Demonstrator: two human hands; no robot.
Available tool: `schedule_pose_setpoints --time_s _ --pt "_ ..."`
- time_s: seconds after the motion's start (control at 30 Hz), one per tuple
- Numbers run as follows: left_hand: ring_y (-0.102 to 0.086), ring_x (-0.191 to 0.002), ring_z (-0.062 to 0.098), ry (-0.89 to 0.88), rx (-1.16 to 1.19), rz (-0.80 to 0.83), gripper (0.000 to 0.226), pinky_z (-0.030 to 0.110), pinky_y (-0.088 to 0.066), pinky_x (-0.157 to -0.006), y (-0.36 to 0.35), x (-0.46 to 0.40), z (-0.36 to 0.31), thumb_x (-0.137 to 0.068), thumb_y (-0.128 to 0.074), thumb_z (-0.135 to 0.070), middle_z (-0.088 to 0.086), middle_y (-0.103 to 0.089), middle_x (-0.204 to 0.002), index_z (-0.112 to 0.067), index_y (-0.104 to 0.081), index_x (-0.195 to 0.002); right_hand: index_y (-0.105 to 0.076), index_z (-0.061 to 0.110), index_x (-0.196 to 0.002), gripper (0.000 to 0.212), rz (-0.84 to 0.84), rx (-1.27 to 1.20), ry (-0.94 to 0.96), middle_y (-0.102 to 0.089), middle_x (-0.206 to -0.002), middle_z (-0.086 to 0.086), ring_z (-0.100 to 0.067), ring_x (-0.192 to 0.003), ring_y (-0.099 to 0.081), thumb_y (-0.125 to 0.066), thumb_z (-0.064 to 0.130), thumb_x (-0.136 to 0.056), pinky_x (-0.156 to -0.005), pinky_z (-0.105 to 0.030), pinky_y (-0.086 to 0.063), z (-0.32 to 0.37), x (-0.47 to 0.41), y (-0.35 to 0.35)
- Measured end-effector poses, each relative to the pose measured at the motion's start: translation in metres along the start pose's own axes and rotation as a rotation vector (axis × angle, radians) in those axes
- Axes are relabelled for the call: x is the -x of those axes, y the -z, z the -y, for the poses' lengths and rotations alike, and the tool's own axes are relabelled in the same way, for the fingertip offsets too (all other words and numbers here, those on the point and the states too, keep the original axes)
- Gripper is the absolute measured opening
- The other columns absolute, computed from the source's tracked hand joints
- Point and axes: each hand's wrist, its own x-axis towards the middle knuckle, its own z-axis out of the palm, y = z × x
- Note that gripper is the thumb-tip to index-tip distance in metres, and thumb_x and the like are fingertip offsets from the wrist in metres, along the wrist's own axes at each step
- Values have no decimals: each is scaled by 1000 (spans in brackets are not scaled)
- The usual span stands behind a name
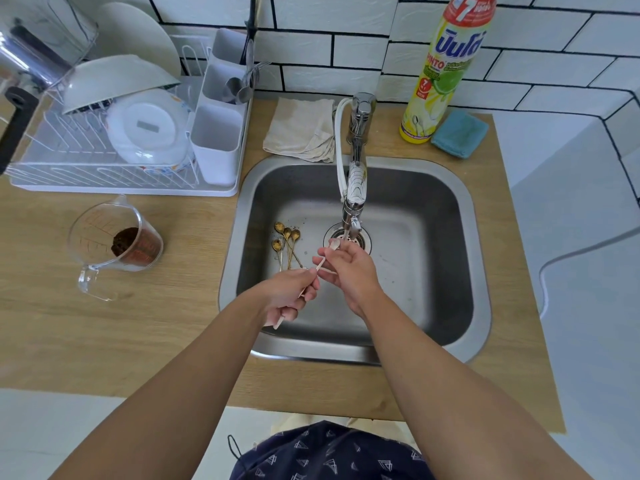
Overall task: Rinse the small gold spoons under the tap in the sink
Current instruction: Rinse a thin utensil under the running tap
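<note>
Under the tap (353, 202) — left hand (287, 292) pinches a pale spoon's (320, 263) handle, right hand's (349, 268) fingers rubbing its bowl; 4 gold spoons (286, 242) wait left — light, stiff, slippery, best gripped mid-handle.

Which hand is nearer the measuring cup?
Left. The left hand is over the sink's left part, nearer the measuring cup on the counter; the right hand is farther right, by the drain.

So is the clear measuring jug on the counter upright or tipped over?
Tipped: the clear measuring jug lies on its side on the wooden counter, dark coffee-like grounds inside.
</note>
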Motion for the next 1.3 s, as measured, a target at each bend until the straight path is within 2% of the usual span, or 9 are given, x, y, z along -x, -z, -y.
schedule_pose_setpoints --time_s 0.17,0.27,0.47,0.67,0.8,0.97,1.07,1.17,1.3 --pt "-26 -45 9 -3 -27 6 34 20 -18 -37 -2 -2 -5 -104 -41 -43 -2 -49 -60 -15 -54 -89 -69 6 -98 18 -116 145 90 -79 -82 -12 -22 -77 -79 -55 16 -104 -62 -27 -62 3 0 -1" --pt "-27 -44 9 10 -37 2 35 20 -19 -35 -5 -5 -9 -104 -42 -43 -1 -51 -60 -14 -54 -89 -68 15 -98 19 -142 244 203 -78 -97 -10 -15 -78 -78 -52 15 -106 -67 -24 -61 -1 -2 -1" --pt "-28 -43 8 -41 -46 48 34 19 -20 -37 2 -9 1 -104 -43 -39 0 -53 -64 -12 -58 -89 -71 9 -99 15 -28 229 23 -80 -92 -8 -17 -76 -78 -61 20 -103 -60 -25 -59 12 -5 12" --pt "-43 -48 8 -336 -368 -262 30 20 -34 -43 -9 -31 -4 -95 -61 -45 -1 -60 -65 -17 -73 -92 -60 3 -104 11 -393 -105 129 -72 -94 -13 -15 -57 -73 -53 11 -107 -55 -25 -60 34 -14 51" --pt "-56 -46 10 -354 148 -169 26 22 -48 -46 -50 -50 -23 -99 -59 -32 7 -64 -71 -8 -68 -96 -60 2 -107 12 -459 -150 189 -73 -97 -13 -20 -71 -78 -53 12 -106 -60 -26 -61 48 -12 81" --pt "-74 -98 27 -295 575 131 28 29 -60 -76 -65 -63 -35 -108 -37 -16 23 -73 -105 3 -52 -122 -64 6 -102 8 -493 -102 248 -75 -97 -11 -21 -77 -79 -57 10 -104 -67 -27 -62 62 -6 99" --pt "-75 -91 24 -335 385 122 23 27 -60 -72 -53 -65 -35 -103 -52 -20 16 -77 -98 -1 -61 -112 -65 8 -102 8 -487 -94 245 -77 -96 -9 -22 -80 -80 -58 11 -104 -68 -27 -62 64 -4 101" --pt "-61 -49 11 -402 25 -91 18 22 -49 -48 -41 -67 -32 -89 -73 -35 3 -68 -66 -19 -74 -82 -66 8 -97 8 -476 -158 220 -76 -93 -9 -21 -77 -79 -61 9 -102 -66 -26 -62 63 -5 94" --pt "-48 -60 6 -414 -363 -192 34 26 -38 -58 -30 -63 -21 -96 -49 -53 -11 -53 -65 -33 -69 -78 -70 6 -88 10 -351 -197 127 -77 -78 -5 -15 -73 -76 -67 0 -96 -68 -24 -61 53 -9 66"
